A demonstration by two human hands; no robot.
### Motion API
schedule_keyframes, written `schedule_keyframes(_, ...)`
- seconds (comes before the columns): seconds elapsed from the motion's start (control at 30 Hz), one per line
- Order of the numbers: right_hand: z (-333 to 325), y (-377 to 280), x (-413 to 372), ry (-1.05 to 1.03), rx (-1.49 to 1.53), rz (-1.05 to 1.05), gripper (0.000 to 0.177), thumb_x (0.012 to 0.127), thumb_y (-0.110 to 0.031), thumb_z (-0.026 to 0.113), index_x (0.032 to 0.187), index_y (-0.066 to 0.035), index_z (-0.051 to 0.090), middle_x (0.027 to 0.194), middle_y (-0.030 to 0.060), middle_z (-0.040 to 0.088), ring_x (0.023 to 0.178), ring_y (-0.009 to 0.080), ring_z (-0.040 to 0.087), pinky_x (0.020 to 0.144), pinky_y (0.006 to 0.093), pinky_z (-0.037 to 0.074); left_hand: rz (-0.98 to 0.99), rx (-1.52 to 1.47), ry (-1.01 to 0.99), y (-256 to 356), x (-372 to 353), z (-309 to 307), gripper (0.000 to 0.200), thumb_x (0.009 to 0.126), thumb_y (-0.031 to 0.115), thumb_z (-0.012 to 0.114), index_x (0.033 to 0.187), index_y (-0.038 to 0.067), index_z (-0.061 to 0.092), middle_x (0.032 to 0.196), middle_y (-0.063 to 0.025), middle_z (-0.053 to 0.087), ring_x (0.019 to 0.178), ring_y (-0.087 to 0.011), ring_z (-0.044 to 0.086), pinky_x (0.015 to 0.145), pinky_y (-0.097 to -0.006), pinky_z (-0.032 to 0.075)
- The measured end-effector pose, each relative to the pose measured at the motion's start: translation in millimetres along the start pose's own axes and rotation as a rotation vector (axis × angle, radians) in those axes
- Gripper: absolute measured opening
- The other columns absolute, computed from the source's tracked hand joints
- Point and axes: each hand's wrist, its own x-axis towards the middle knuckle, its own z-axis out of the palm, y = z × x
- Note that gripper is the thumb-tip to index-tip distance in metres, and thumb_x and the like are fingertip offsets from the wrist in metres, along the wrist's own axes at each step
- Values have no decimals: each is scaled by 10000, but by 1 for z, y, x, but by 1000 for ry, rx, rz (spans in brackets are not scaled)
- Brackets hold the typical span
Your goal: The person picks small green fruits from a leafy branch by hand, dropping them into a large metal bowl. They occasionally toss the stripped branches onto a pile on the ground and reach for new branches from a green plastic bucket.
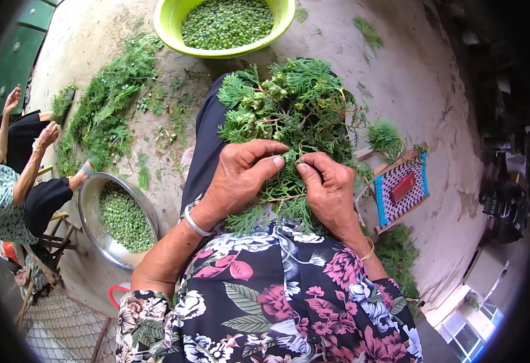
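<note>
A heap of green conifer sprigs (295, 103) with pale green cones lies across my lap. My left hand (247, 175), with a silver bangle at its wrist, is closed in a pinch of thumb and forefinger over the sprigs; what sits between the fingertips is too small to name. Close beside it on the right, my right hand (331, 187) pinches a thin brown twig (301, 148) of the heap. The two sets of fingertips are a short gap apart.
A lime-green basin (163, 24) of green cones stands ahead. A metal basin (89, 209) with more cones stands left, near a seated person (5, 199). Cut branches (104, 109) cover the ground there. A woven stool (419, 181) carrying a red object (403, 187) is right.
</note>
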Motion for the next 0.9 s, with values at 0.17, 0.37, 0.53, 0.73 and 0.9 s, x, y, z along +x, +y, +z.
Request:
schedule_keyframes(0.17,2,7,-1,-12,-22,-85,67,825,-3,649,886,23,638,745,165,637,624,306,628,556,350,469,187,234,2,4,2,7,155,877,54,644,994,-40,680,739,-15,649,642,-56,587,577,-228,476)
schedule_keyframes(0.37,0,10,-4,-35,-115,-145,76,809,-19,661,866,23,633,741,167,635,641,339,621,572,390,479,209,124,305,3,2,4,119,873,56,616,955,-31,622,730,-40,629,595,-90,561,549,-258,482)
schedule_keyframes(0.53,-6,6,-1,-124,-115,-221,98,797,-32,679,856,28,630,759,167,634,674,339,624,589,394,480,72,-590,284,-10,-7,-49,158,859,76,562,976,-30,562,802,-127,603,620,-143,543,586,-338,563)
schedule_keyframes(0.73,-4,6,0,-123,-116,-206,125,807,-66,702,848,31,635,749,161,634,665,338,622,583,394,478,-208,-413,126,-35,-15,-44,121,895,118,618,943,11,648,695,-43,612,513,-66,506,448,-199,433)
schedule_keyframes(0.9,-4,3,1,-66,-124,-209,99,833,-58,687,842,28,638,736,158,632,626,317,616,561,383,470,-361,108,-190,-27,9,-17,160,905,111,615,870,-43,640,690,-46,620,531,-97,544,433,-248,427)
